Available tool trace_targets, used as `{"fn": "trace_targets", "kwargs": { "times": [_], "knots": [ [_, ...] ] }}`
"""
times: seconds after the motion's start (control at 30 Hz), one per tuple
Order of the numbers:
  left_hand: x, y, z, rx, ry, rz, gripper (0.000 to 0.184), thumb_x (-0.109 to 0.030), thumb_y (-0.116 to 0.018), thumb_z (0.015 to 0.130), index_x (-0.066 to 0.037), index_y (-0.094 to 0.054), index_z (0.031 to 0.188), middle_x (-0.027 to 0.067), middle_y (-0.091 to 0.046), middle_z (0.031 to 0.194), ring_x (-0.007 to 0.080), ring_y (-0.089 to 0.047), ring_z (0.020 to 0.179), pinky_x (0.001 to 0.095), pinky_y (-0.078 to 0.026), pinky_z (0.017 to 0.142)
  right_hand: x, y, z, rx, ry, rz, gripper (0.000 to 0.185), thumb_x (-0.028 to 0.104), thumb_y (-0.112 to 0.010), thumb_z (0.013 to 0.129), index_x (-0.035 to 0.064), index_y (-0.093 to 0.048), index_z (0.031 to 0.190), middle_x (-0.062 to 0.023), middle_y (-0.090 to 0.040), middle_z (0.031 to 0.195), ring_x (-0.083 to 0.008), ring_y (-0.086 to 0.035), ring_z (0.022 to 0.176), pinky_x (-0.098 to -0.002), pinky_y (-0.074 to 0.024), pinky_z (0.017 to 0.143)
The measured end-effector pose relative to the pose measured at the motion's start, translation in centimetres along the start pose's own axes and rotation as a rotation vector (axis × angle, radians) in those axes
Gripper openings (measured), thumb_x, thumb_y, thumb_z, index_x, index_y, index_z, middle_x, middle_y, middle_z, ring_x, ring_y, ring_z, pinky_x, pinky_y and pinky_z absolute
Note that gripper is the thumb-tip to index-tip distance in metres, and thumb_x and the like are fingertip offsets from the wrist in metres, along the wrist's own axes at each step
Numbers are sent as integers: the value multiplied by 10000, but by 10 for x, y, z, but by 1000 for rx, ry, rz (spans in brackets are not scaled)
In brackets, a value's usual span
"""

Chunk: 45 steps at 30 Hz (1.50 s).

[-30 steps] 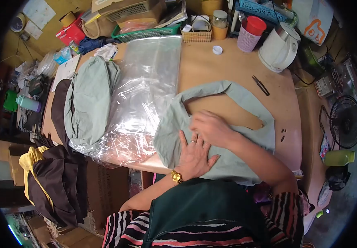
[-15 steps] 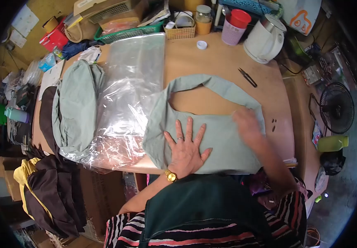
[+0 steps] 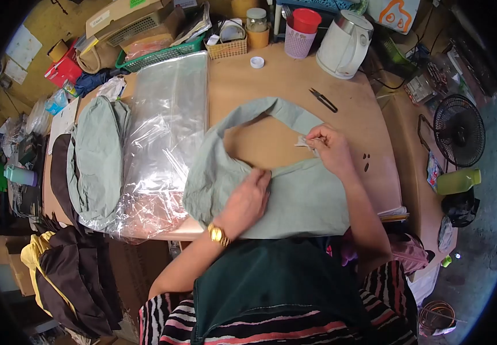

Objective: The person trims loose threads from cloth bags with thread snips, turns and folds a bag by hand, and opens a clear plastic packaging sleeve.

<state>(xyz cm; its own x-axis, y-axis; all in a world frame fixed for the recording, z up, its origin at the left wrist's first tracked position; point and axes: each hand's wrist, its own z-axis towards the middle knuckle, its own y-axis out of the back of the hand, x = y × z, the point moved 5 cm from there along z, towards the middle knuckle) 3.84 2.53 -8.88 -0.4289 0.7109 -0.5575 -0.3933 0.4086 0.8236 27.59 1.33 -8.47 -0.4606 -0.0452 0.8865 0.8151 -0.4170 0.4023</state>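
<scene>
A sage-green cloth shoulder bag (image 3: pixel 306 207) lies flat on the table in front of me, its wide strap looped away from my body. My left hand (image 3: pixel 245 198), a gold watch (image 3: pixel 218 234) on its wrist, is closed at the bag's top edge with the fingers curled over the cloth there. On the right side of the opening, my right hand (image 3: pixel 330 150) pinches a small whitish flap (image 3: pixel 305 141) by the bag's edge; whether it is a label or lining I cannot tell. Thread snips (image 3: pixel 323 100) lie beyond the strap.
Clear plastic bags (image 3: pixel 168 109) are stacked left of the cloth bag, beside a folded green bag (image 3: pixel 98 155). A white electric kettle (image 3: pixel 340 49), a purple cup (image 3: pixel 300 45) and baskets line the back. A small black fan (image 3: pixel 459 130) is at the right.
My left hand has gone from lying spread on the cloth to gripping the top edge. My right hand has moved up the opening's right side and now pinches the whitish flap. The view has shifted.
</scene>
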Motion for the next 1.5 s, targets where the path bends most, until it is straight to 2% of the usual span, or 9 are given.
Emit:
{"fn": "trace_targets", "kwargs": {
  "times": [0.43, 0.57, 0.67, 0.8, 0.97, 1.07, 1.17, 1.23, 1.5],
  "knots": [
    [3, -22, -25, -105, -81, 112, 518, -103, -586, 877, 1, -452, 1366, 199, -408, 1413, 361, -535, 1125, 402, -476, 946, 28, -32, -32, 498, 524, -474, 98, -26, -541, 740, 53, -586, 702, -121, -535, 799, -328, -571, 802, -442, -458, 719],
    [-14, 14, -3, -37, 54, -111, 540, -123, -617, 856, -53, -469, 1371, 184, -377, 1460, 375, -528, 1153, 398, -485, 932, 25, -5, 51, 327, 54, -364, 174, 16, -600, 798, 6, -668, 957, -116, -642, 864, -293, -620, 828, -383, -488, 728],
    [-3, 25, 20, -61, 28, 69, 598, -192, -650, 843, -105, -445, 1398, 164, -321, 1508, 375, -491, 1221, 454, -439, 980, 44, -10, 90, 177, 214, -514, 337, 96, -629, 854, 12, -611, 1180, -184, -644, 1069, -308, -622, 1002, -368, -494, 843],
    [27, 30, 32, -193, 2, 410, 640, -409, -588, 884, -120, -409, 1427, 150, -248, 1550, 383, -269, 1397, 627, -193, 1097, 79, -48, 8, 146, 218, -1038, 663, 342, -638, 872, 121, -387, 1444, -212, -250, 1535, -351, -266, 1416, -564, -220, 1126],
    [70, 23, 29, -159, 351, 512, 783, -528, -510, 909, -140, -223, 1526, 153, -105, 1600, 402, -81, 1464, 740, -77, 1056, 27, -33, -104, 352, 8, -977, 728, 573, -559, 853, 182, -406, 1448, -201, -210, 1552, -373, -181, 1445, -764, -55, 1049],
    [68, 23, 37, -182, 408, 479, 826, -559, -506, 900, -145, -182, 1537, 151, -91, 1603, 405, -68, 1465, 733, -70, 1064, 3, 34, -95, 87, 72, -1184, 650, 489, -644, 830, 178, -476, 1375, -198, -304, 1491, -363, -276, 1395, -679, -177, 1076],
    [29, 37, 23, -34, 107, 329, 829, -556, -551, 870, -139, -250, 1520, 150, -133, 1597, 396, -104, 1463, 714, -63, 1080, 14, 106, -104, -340, -114, -504, 515, 247, -729, 787, 151, -535, 1254, -189, -439, 1317, -370, -402, 1269, -541, -337, 1021],
    [-8, 37, 4, 161, -109, 215, 841, -519, -601, 853, -148, -249, 1521, 151, -156, 1592, 398, -134, 1458, 698, -64, 1094, 27, 104, -122, 7, -211, -399, 458, 3, -684, 724, 117, -547, 1145, -174, -488, 1118, -375, -489, 1082, -439, -417, 913],
    [7, 39, -36, 335, -85, 415, 854, -122, -663, 721, -159, -313, 1499, 131, -240, 1572, 334, -247, 1442, 649, -98, 1128, 11, 85, -134, 121, 235, -781, 170, -28, -564, 724, 67, -555, 866, -144, -513, 934, -325, -523, 1001, -398, -433, 800]
  ]
}}
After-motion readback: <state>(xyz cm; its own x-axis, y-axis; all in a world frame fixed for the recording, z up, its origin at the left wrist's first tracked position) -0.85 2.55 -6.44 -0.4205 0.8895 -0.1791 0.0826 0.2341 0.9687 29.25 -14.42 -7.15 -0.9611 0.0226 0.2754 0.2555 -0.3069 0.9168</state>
